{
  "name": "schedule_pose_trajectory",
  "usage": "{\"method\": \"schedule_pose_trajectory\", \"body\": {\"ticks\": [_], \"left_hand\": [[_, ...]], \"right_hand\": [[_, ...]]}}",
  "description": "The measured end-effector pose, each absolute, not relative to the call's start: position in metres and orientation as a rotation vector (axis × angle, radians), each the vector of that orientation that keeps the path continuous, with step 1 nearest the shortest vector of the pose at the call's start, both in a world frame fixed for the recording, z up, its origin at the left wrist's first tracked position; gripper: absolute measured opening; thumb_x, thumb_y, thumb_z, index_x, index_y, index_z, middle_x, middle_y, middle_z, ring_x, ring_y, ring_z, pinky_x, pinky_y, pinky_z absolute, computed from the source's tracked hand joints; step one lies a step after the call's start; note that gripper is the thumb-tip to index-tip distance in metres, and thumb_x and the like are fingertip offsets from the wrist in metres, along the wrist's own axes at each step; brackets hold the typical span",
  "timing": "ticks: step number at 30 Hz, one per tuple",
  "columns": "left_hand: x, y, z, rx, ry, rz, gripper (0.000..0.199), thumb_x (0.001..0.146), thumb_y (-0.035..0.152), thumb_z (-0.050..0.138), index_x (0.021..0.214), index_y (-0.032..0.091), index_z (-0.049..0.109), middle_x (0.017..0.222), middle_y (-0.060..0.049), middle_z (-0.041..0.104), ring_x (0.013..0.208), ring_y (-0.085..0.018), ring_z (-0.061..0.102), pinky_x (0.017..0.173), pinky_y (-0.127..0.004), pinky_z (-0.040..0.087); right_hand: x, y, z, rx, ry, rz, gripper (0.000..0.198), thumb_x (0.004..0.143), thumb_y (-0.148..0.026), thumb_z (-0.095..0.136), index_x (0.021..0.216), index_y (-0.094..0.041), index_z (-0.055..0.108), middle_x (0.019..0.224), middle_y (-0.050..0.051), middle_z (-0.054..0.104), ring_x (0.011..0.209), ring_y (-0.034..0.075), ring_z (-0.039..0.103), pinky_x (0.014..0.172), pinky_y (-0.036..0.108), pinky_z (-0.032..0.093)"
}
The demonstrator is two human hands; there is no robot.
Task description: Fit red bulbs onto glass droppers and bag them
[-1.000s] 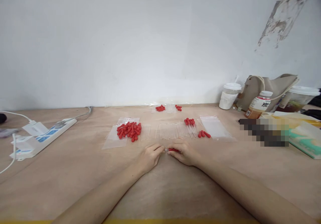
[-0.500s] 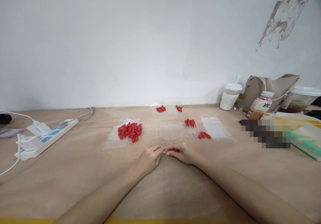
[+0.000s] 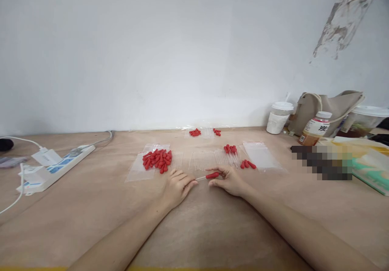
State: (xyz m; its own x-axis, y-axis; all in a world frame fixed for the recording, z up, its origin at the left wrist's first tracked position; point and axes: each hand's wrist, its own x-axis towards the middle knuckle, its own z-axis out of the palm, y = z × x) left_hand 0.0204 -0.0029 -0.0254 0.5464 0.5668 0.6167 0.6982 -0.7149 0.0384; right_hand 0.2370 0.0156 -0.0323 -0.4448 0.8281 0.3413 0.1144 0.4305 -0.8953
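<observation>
- So the thing in play is a thin clear tube (image 3: pixel 200 178) with a red bulb (image 3: pixel 212 175) on its right end, sitting a bit below the middle of the frame.
- Pretty sure it's featherlight. Tube looks stiff and smooth, so probably slick, and if it's glass (can't tell from here) it'd snap if bent.
- Bulb looks like soft rubber to me: should squish and grip well.
- I'd hold the tube close to the bulb and keep any push in line with it, no sideways load.
- Left hand (image 3: pixel 179 188): fingertips and thumb pinched on the tube's left end, so the bulb points toward frame right.
- Right hand (image 3: pixel 230 180): thumb and fingers parted around the bulb, gap visible. Can't tell if any finger touches it.
- The two hands are near each other but not touching, with the piece bridging them.
- Just above them in frame: a row of clear tubes (image 3: pixel 202 160), with a pile of red bulbs (image 3: pixel 156 159) to its left.
</observation>
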Motion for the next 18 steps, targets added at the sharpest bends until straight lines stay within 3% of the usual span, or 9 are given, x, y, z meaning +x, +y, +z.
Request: {"method": "schedule_pose_trajectory", "body": {"ticks": [4, 8, 12, 18], "left_hand": [[0.021, -0.005, -0.024, -2.593, -1.082, -0.960, 0.018, 0.085, 0.030, 0.048, 0.083, 0.019, 0.063, 0.067, -0.001, 0.065, 0.064, -0.015, 0.051, 0.066, -0.031, 0.032], [0.019, -0.006, -0.019, -2.592, -1.183, -1.065, 0.023, 0.084, 0.032, 0.047, 0.100, 0.020, 0.058, 0.084, -0.003, 0.065, 0.078, -0.018, 0.054, 0.074, -0.033, 0.034], [0.020, -0.003, -0.018, -2.525, -1.315, -1.099, 0.022, 0.084, 0.030, 0.045, 0.098, 0.020, 0.059, 0.085, -0.003, 0.064, 0.080, -0.018, 0.055, 0.074, -0.033, 0.034], [0.021, -0.001, -0.022, -2.541, -1.320, -1.039, 0.016, 0.083, 0.028, 0.047, 0.089, 0.020, 0.060, 0.081, -0.002, 0.064, 0.078, -0.018, 0.055, 0.078, -0.035, 0.032]], "right_hand": [[0.229, 0.012, -0.032, -0.754, -1.578, 1.222, 0.021, 0.067, -0.034, 0.064, 0.081, -0.018, 0.060, 0.078, 0.002, 0.064, 0.074, 0.013, 0.058, 0.071, 0.027, 0.045], [0.238, 0.023, -0.018, -0.855, -1.340, 1.194, 0.038, 0.067, -0.041, 0.062, 0.098, -0.019, 0.057, 0.080, 0.001, 0.062, 0.074, 0.012, 0.057, 0.070, 0.027, 0.044], [0.273, 0.061, 0.009, -0.998, -1.202, 0.834, 0.053, 0.066, -0.050, 0.057, 0.107, -0.018, 0.049, 0.067, -0.002, 0.057, 0.064, 0.012, 0.055, 0.058, 0.024, 0.043], [0.306, 0.119, 0.014, -1.559, -1.388, 0.292, 0.031, 0.074, -0.043, 0.046, 0.086, -0.016, 0.058, 0.068, 0.003, 0.061, 0.066, 0.014, 0.057, 0.059, 0.024, 0.040]]}}
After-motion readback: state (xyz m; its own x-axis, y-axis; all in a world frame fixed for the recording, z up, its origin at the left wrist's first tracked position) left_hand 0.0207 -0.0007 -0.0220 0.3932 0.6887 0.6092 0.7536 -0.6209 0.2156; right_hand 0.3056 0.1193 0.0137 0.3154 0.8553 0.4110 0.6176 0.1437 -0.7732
